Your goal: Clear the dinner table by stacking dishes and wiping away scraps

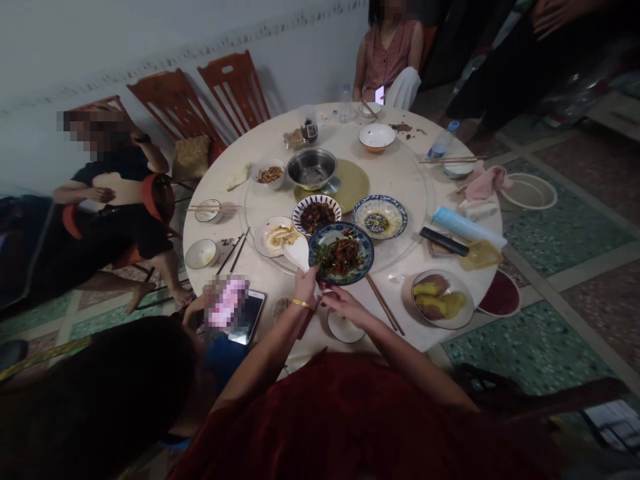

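My left hand (305,283), with a gold bangle on the wrist, grips the near rim of a blue-patterned plate (364,259) of dark red food with greens, together with a white spoon (297,253). My right hand (343,303) lies just below that plate, fingers curled toward its edge; whether it holds anything is unclear. A small white saucer (345,329) sits under my right wrist. Brown chopsticks (384,304) lie to the right of my right hand.
The round table (410,180) carries a metal bowl (312,168), several patterned dishes (380,217), a plate of yellow pieces (443,299), a phone (247,316) and a bottle (345,103). People sit at the left, the far side and beside me. Wooden chairs (235,87) stand by the wall.
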A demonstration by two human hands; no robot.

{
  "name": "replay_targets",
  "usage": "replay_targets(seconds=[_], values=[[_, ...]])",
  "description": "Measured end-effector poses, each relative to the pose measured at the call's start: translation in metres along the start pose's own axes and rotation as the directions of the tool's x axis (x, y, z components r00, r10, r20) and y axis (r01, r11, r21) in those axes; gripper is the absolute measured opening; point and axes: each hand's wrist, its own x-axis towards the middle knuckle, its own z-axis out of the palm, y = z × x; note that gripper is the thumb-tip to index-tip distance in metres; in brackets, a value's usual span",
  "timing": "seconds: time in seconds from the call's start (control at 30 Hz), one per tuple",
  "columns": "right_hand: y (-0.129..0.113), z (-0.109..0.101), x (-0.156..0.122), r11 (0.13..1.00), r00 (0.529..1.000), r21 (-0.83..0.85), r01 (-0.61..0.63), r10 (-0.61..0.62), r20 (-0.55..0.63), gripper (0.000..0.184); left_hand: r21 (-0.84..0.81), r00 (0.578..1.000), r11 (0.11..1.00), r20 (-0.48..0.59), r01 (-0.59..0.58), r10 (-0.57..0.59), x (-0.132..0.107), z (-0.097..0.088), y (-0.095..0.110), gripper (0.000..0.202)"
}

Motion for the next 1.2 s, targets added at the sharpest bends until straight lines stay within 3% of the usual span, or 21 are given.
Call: replay_targets(seconds=[0.13,0.23,0.37,0.57,0.63,0.8,0.9,0.97,1.03,1.1,1.13,1.2], values=[[-0.018,-0.027,0.0,0.948,0.985,0.296,0.121,-0.077,-0.156,0.051,-0.106,0.996,0.992,0.065,0.065,-0.059,-0.004,-0.004,0.001,0.023],[-0.031,-0.031,0.009,0.897,0.947,0.364,0.249,-0.146,-0.288,0.051,-0.141,0.989,0.987,0.136,0.072,-0.053,-0.008,-0.006,-0.001,0.033],[-0.033,-0.035,0.013,0.892,0.927,0.392,0.226,-0.073,-0.368,0.046,-0.005,0.974,0.999,0.223,0.04,-0.038,-0.009,-0.019,0.006,0.04],[-0.021,-0.05,0.001,0.887,0.93,0.412,0.209,-0.05,-0.364,0.05,0.198,0.967,0.961,0.204,-0.193,0.153,0.004,-0.034,0.043,0.026],[-0.019,-0.051,-0.002,0.888,0.928,0.413,0.204,-0.041,-0.37,0.05,0.306,0.944,0.914,0.276,-0.266,0.183,0.011,-0.028,0.054,0.018],[-0.021,-0.049,-0.006,0.879,0.94,0.438,0.189,-0.033,-0.34,0.048,0.523,0.874,0.72,0.416,-0.456,0.251,0.016,0.001,0.067,0.02],[-0.025,-0.052,-0.007,0.88,0.931,0.433,0.195,-0.027,-0.364,0.043,0.513,0.841,0.702,0.487,-0.494,0.235,0.014,0.006,0.071,0.005],[-0.027,-0.055,-0.009,0.89,0.927,0.41,0.198,-0.034,-0.374,0.04,0.444,0.836,0.745,0.474,-0.498,0.276,0.017,0.001,0.073,0.009],[-0.029,-0.06,-0.011,0.902,0.931,0.387,0.191,-0.042,-0.362,0.041,0.339,0.88,0.838,0.366,-0.429,0.302,0.02,-0.006,0.068,0.02],[-0.03,-0.065,-0.014,0.912,0.94,0.374,0.167,-0.032,-0.34,0.043,0.194,0.94,0.953,0.296,-0.231,0.168,0.02,-0.012,0.055,0.03],[-0.03,-0.068,-0.015,0.918,0.944,0.367,0.152,-0.024,-0.33,0.044,0.12,0.948,0.989,0.314,-0.09,0.048,0.017,-0.014,0.045,0.034],[-0.027,-0.074,-0.016,0.931,0.952,0.345,0.12,-0.01,-0.305,0.046,-0.002,0.898,0.983,0.406,0.185,-0.168,0.009,-0.014,0.021,0.041]])
